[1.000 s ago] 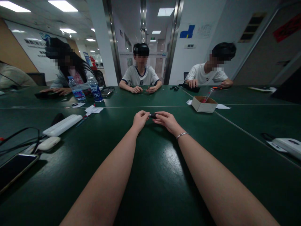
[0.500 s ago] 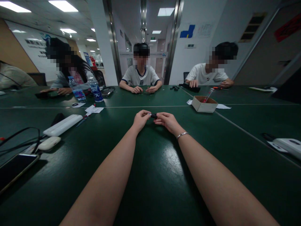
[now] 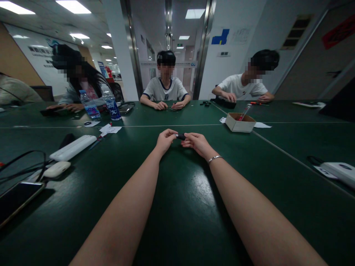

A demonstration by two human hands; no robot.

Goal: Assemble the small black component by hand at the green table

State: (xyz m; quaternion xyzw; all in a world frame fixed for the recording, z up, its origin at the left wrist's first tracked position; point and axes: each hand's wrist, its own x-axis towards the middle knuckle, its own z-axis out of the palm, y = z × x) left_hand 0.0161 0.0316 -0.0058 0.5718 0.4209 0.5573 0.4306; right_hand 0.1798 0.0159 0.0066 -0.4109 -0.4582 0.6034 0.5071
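A small black cylinder with a silvery left end (image 3: 181, 136) lies level between my two hands, over the green table (image 3: 180, 207). Its exact kind is too small to tell. My left hand (image 3: 166, 140) pinches the silvery end between thumb and fingers. On the black end, my right hand (image 3: 197, 143) is closed, its lower fingers curled beneath. The fingertips cover both ends of the piece. A silver bracelet (image 3: 215, 159) circles my right wrist.
On the left lie a phone (image 3: 20, 199), a white earbud case (image 3: 57, 169), a white power bank (image 3: 73, 147) and cables. Two bottles (image 3: 113, 107) stand farther back. An open box (image 3: 240, 123) sits ahead right; another white device (image 3: 341, 171) lies far right. Several people sit around the table.
My hands keep the same grip on the small black cylinder, almost unmoved. The whole view has shifted very slightly. Across the table at right, a person's hand has moved a little.
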